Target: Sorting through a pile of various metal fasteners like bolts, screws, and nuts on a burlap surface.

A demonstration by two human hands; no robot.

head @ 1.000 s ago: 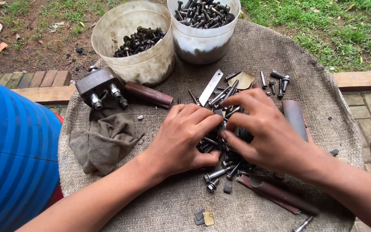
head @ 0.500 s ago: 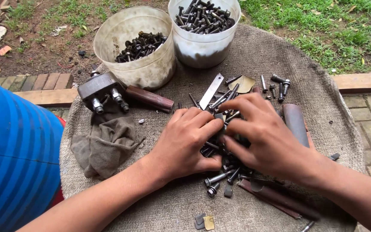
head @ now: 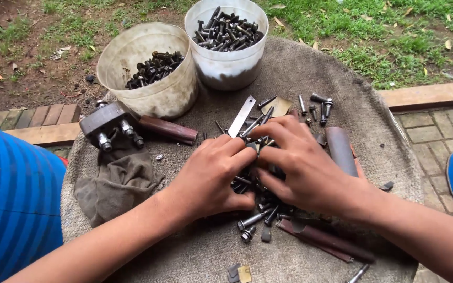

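Both hands meet at the middle of the frame, palms down over a heap of bolts (head: pixel 258 209) spread on a burlap mat (head: pixel 342 78). The left hand (head: pixel 211 175) comes in from the lower left, forearm running diagonally up, wrist straight, fingers curled down into the heap with the knuckles raised. The right hand (head: pixel 300 162) enters from the lower right, its forearm crossing the bottom corner, fingers bent and pressed against the left fingertips over the dark bolts. Both hands are curled among the bolts, but whether either has one pinched cannot be told, since the fingertips are hidden in the pile.

A few bolts poke out below the hands, heads toward the lower centre. Just right of the right hand lies a rusty tube (head: pixel 340 149); a flat metal strip (head: pixel 241 116) lies just above the left hand. At the upper centre stand two white tubs (head: pixel 148 99), touching, both holding dark bolts. At the left, a metal block (head: pixel 103 123) with studs rests on a grey rag (head: pixel 116 183), with a brown handle (head: pixel 166 129) beside it.
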